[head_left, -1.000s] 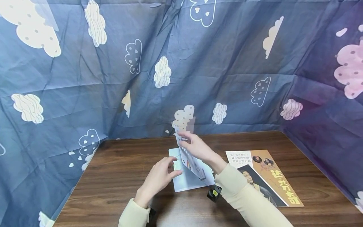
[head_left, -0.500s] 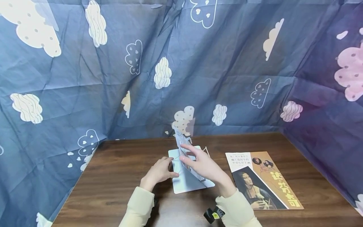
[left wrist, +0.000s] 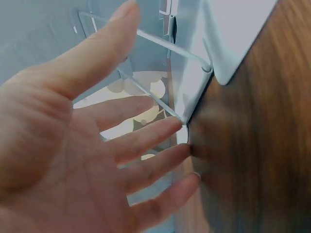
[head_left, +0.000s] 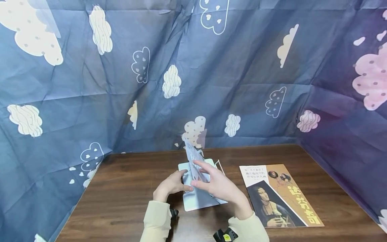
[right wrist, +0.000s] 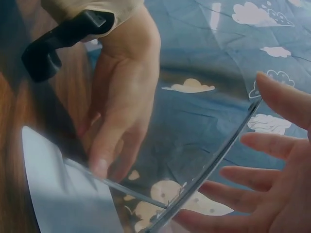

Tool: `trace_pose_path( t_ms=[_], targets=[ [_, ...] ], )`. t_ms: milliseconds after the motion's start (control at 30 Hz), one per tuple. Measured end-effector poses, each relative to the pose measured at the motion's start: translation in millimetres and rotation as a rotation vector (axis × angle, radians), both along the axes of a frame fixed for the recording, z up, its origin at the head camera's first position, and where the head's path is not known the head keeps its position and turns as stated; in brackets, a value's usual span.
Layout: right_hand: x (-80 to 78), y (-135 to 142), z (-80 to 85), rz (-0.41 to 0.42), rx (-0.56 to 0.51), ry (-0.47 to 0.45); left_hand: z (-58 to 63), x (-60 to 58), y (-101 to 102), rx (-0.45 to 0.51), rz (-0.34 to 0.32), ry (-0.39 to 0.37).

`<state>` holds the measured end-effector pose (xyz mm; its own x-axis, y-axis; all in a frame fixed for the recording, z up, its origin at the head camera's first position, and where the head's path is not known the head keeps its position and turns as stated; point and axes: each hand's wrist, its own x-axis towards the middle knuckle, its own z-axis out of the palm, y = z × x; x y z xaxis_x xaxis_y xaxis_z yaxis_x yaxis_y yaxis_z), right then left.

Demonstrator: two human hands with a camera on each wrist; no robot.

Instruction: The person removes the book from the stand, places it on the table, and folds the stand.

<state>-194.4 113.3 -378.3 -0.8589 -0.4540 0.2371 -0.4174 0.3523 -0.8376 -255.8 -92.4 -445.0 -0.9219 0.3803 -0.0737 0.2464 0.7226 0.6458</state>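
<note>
A pale metal bookstand has its flat base [head_left: 202,201] on the table and its back panel [head_left: 190,153] tilted up. My left hand [head_left: 173,184] is at the base's left edge, with thumb and fingers spread around the wire strut [left wrist: 170,46]; its fingertips reach the foot of the strut in the left wrist view. My right hand [head_left: 219,183] is at the panel's right side, fingers stretched out. Viewed from the right wrist, its fingertips lie along the edge of the panel [right wrist: 218,153], and the left thumb overlaps the strut. The panel's lower part is partly hidden by my right hand.
To the right on the brown wooden table [head_left: 130,201] lies a magazine [head_left: 272,205] with a painted portrait on its cover. A blue cloth [head_left: 211,84] with cloud prints hangs behind the table and along its sides. A black wrist camera [head_left: 225,235] is strapped below the right sleeve.
My right hand has come down from the panel's upper part to lower on its right side. My left hand has moved in closer to the strut. The wire at the right side has come into view.
</note>
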Motion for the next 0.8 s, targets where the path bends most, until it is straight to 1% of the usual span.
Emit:
trace_pose_path(
  t_ms=[133, 200, 300, 433, 633, 800],
  targets=[
    [0.7, -4.8, 1.5, -0.018, 0.027, 0.083, 1.5, 2.3, 3.9, -0.073, 0.033, 0.019],
    [1.8, -6.1, 1.8, -0.031, 0.031, 0.096, 1.2, 2.9, 6.5, -0.120, 0.054, 0.018],
    [2.0, -5.5, 2.5, -0.060, 0.034, 0.108, 1.8, 0.9, 9.6, -0.148, 0.069, 0.035],
    [1.3, -2.8, 1.2, -0.093, 0.033, 0.105, 1.5, -0.2, 10.9, -0.163, 0.066, 0.040],
    [-1.4, -1.7, 2.8, -0.108, 0.034, 0.105, 3.1, -0.9, 8.9, -0.189, 0.073, 0.042],
    [-1.1, 3.1, 6.2, -0.154, 0.026, 0.046, 1.9, -0.8, 7.8, -0.214, 0.068, 0.050]
  ],
)
